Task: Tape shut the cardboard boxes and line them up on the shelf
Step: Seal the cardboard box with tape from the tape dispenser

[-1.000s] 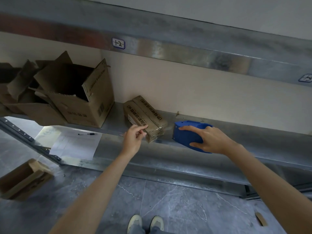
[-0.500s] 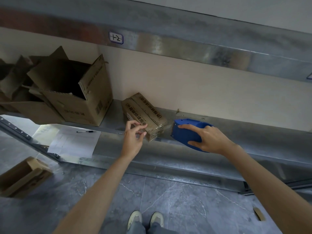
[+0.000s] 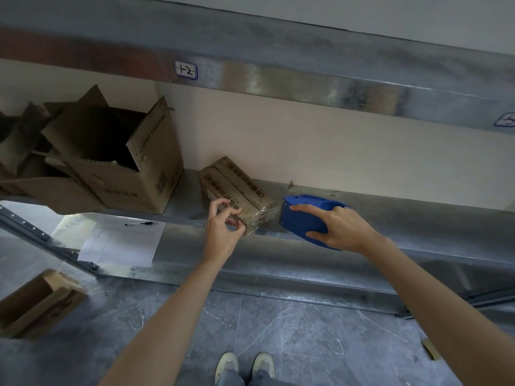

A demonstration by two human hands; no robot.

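Observation:
A small closed cardboard box point(image 3: 237, 190) with black print lies skewed on the metal shelf point(image 3: 418, 218). My left hand point(image 3: 223, 232) is at its near corner, fingers curled, thumb and fingertips touching the box's front edge. Whether they pinch the box or tape I cannot tell. My right hand point(image 3: 340, 227) grips a blue tape dispenser point(image 3: 303, 218) held against the box's right end, with a strip of clear tape stretched between them.
A large open cardboard box point(image 3: 133, 168) stands on the shelf to the left, with more open boxes point(image 3: 25, 151) beyond it. A paper sheet point(image 3: 119, 240) and pen point(image 3: 140, 224) lie on the lower shelf. Another box point(image 3: 36, 302) sits on the floor at left.
My left hand's fingers have curled in at the box's near corner. My right hand with the dispenser stays at the box's right end. The view has tilted slightly.

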